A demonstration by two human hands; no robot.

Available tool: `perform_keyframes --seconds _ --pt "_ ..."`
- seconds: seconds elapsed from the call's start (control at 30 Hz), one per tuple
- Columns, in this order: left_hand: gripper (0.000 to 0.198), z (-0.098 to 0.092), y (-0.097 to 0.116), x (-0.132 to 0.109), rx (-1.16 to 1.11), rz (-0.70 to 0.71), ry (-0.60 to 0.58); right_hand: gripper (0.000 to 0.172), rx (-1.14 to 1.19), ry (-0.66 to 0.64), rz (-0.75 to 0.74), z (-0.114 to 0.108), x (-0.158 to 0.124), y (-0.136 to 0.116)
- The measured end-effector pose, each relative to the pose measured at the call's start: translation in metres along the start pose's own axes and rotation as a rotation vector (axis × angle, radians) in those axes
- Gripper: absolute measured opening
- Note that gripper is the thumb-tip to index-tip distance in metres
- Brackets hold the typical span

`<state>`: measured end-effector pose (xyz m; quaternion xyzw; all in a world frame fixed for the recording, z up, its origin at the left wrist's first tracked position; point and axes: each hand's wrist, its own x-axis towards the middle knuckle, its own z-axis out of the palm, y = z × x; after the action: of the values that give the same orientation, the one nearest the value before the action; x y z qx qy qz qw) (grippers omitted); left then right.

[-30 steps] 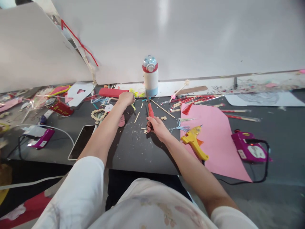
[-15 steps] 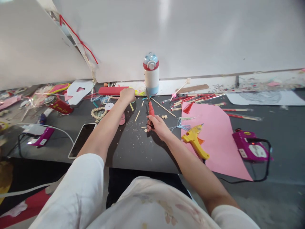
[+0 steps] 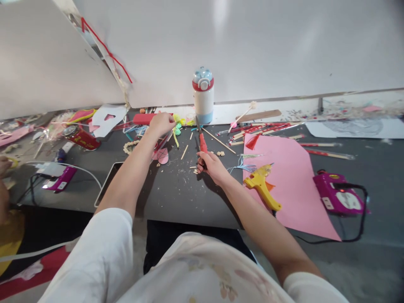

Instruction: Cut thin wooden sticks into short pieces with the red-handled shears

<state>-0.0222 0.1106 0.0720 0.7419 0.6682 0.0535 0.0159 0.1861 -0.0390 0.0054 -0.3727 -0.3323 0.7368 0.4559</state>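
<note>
My right hand (image 3: 211, 166) is closed round the red handles of a pair of scissors (image 3: 202, 144) whose blades point away toward a white and blue bottle (image 3: 203, 97). My left hand (image 3: 162, 123) reaches far forward, fingers pinched on a thin stick (image 3: 164, 141) that slants down to a pink paper piece (image 3: 162, 156). Yellow and green fluffy bits (image 3: 178, 124) lie just right of that hand. Short wooden sticks (image 3: 184, 152) and crumbs are scattered on the dark table (image 3: 176, 193) between my hands.
A yellow glue gun (image 3: 261, 185) lies on a large pink sheet (image 3: 284, 176). Purple devices with cords sit at right (image 3: 337, 198) and left (image 3: 61, 180). A phone (image 3: 105, 185), a red can (image 3: 81, 137), a red case (image 3: 143, 118) and red sticks (image 3: 261, 130) lie around. Someone's arm shows at the left edge (image 3: 4, 185).
My left hand has drawn back from the red case and lifted a thin stick with the pink piece. My right hand with the scissors has stayed nearly still.
</note>
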Motion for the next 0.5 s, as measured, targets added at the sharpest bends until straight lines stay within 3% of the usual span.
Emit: perform_keyframes --seconds 0.37,0.43,0.5 --pt "0.029 0.005 -0.011 -0.074 -0.021 -0.004 0.049 0.037 -0.041 0.02 0.016 0.004 -0.007 -0.006" --pt "0.026 0.008 -0.011 -0.09 -0.116 -0.012 0.041 0.037 -0.048 0.029 0.026 0.004 -0.01 -0.006" --pt "0.017 0.011 -0.007 -0.104 -0.35 -0.063 0.092 0.036 -0.067 0.023 0.015 0.004 -0.011 -0.006"
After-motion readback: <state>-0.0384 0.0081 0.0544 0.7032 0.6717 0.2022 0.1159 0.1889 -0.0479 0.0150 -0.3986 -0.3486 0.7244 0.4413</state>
